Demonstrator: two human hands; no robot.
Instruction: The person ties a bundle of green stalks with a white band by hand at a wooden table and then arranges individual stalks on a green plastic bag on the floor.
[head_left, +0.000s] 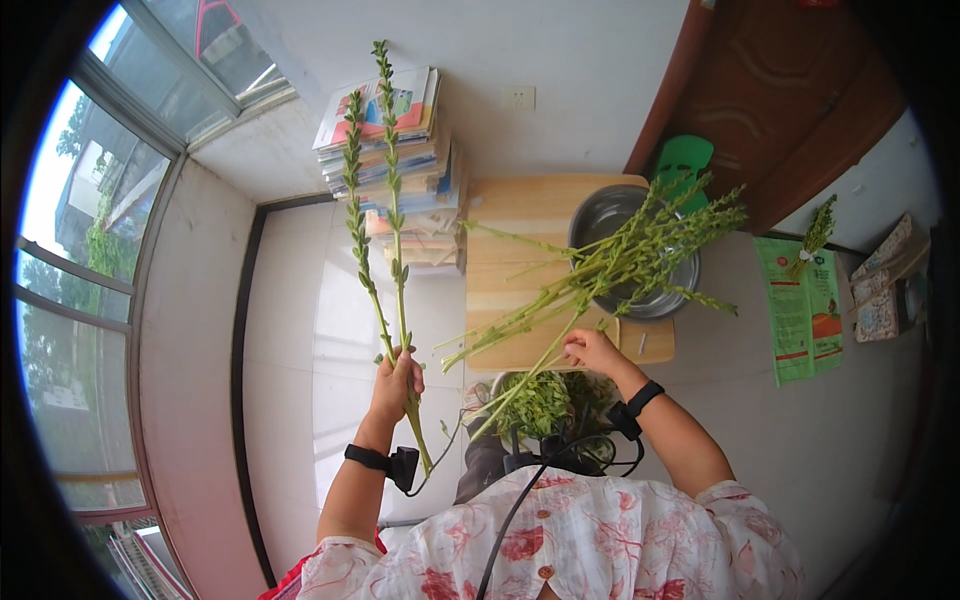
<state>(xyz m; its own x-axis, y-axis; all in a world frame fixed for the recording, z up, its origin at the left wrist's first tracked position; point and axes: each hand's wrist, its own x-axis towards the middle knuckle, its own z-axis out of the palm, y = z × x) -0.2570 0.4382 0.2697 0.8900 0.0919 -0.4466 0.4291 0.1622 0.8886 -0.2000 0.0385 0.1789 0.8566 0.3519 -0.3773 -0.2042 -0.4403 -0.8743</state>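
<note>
Two long green stalks lined with pods (396, 195), which look like sesame, stand up from my left hand (399, 382). The fingers are wrapped around their lower stems, and the cut ends hang down past the wrist. My right hand (591, 351) is over the table's front edge with its fingers curled. Its fingertips lie right beside a slanting stem (541, 361); whether they grip it is unclear. A loose heap of similar stalks (600, 262) lies across a grey metal basin (684, 294), stems pointing left. Below the table edge, a container holds picked green leaves (534, 405).
The basin stands on a low wooden table (517, 202). Behind it are a green plastic chair (684, 154) and a brown door (795, 90). Stacked books (397, 150) rise at the left. A tied bunch (816, 229) rests on a green sack (799, 307). Black cables (517, 510) cross my lap.
</note>
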